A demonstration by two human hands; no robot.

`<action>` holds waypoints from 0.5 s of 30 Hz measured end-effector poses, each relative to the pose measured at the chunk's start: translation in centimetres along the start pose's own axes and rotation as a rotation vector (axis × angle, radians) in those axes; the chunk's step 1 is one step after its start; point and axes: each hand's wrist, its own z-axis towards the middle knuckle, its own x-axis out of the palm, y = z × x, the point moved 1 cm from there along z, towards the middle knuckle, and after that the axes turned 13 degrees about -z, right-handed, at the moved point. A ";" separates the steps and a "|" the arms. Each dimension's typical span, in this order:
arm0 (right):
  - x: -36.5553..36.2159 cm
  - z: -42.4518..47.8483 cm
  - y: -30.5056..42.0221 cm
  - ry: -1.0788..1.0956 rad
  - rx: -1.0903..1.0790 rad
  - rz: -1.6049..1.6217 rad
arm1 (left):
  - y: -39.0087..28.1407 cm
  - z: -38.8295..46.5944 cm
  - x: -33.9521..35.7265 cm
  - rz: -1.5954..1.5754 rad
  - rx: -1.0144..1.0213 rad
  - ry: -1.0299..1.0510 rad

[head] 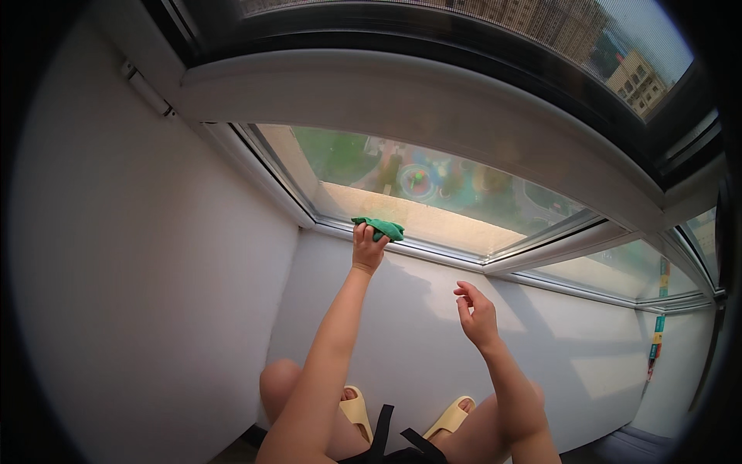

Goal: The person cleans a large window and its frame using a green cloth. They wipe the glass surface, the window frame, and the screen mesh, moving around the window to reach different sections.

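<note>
A green cloth [381, 228] is bunched under the fingers of my left hand [367, 249]. It lies at the bottom edge of a low window pane [371, 200], near the pane's left corner. Part of the cloth hides the lower window frame [435, 254] there. My right hand [479, 316] holds nothing. Its fingers are loosely bent and apart, in front of the white wall panel [394, 325] below the window, to the right of the cloth.
A thick white crossbar [406, 93] runs above the pane, with a dark-framed screened window [452, 23] over it. White wall [145, 232] rises on the left. My yellow slides [359, 412] stand below. At far right hangs a narrow colourful strip [656, 342].
</note>
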 end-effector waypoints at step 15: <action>1.3 -0.1 0.6 -0.009 0.018 0.015 | 0.4 15.5 -10.7 0.067 -0.093 -0.724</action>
